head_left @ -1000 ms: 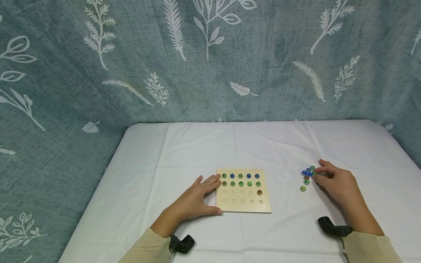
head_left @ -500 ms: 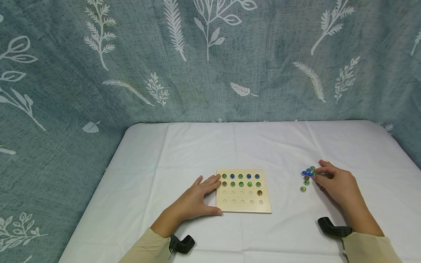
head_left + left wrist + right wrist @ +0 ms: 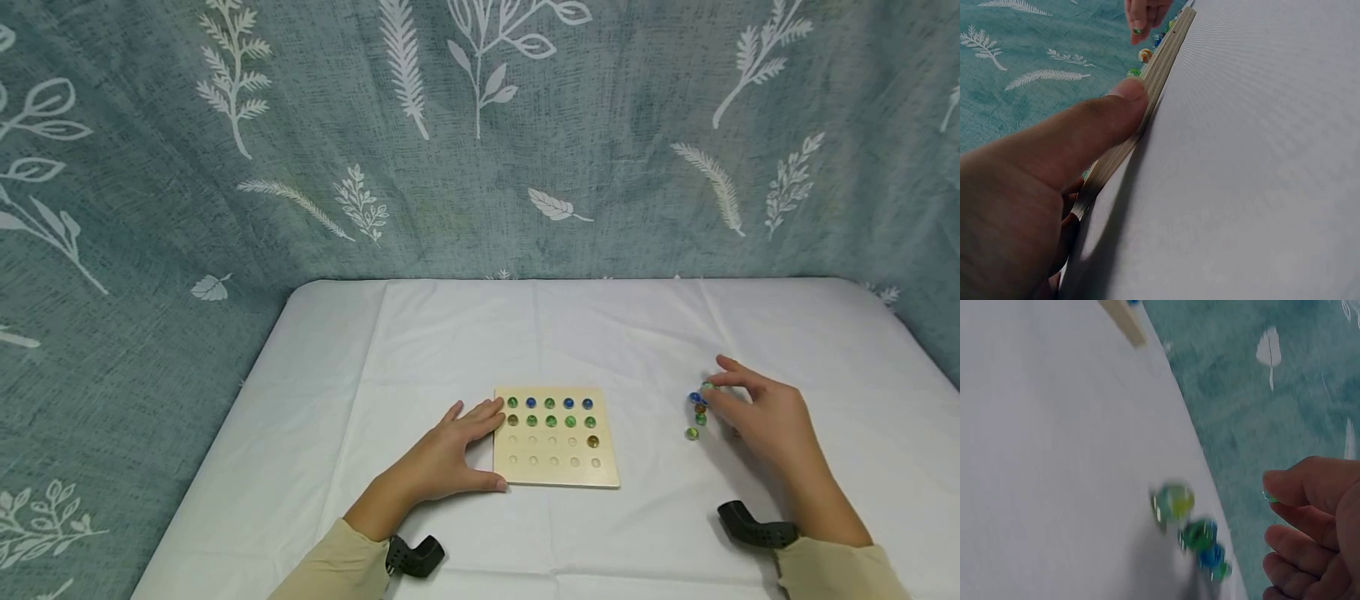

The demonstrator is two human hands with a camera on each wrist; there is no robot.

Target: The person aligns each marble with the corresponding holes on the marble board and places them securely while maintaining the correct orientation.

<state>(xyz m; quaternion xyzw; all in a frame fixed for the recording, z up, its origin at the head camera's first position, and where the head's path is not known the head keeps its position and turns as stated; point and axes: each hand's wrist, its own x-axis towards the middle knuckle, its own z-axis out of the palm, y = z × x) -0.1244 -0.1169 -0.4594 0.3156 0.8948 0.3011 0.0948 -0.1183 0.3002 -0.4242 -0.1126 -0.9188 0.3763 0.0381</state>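
Nearest: tan sleeves, black wrist devices just past the cuffs. Left hand lies with fingers long and loosely spread, not wrapped round anything; fingertips rest on the left edge of the wooden board, thumb on its near-left corner. Left wrist view has the thumb pad against the board's side. Likely just steadying it, so it doesn't slide on the cloth.

Board sits directly right of that hand, flat, rows of hollows running away from the thumb side. Amber marble at the right end of the second row from the near edge; both farther rows filled, mostly green and blue. Hollows presumably keep them from rolling.

Well right of the left hand, the right hand has thumb and index closed on a small green marble, other fingers curled in behind in the right wrist view. Fingertip pinch suits such a small, round thing.

Just left of the right fingertips: loose marbles, blue, brown and green, bunched, within easy reach; yellow-green marble a bit apart, nearer. Part of the bunch hidden by the fingers.

Beyond both hands: white cloth, then leaf-print curtain.
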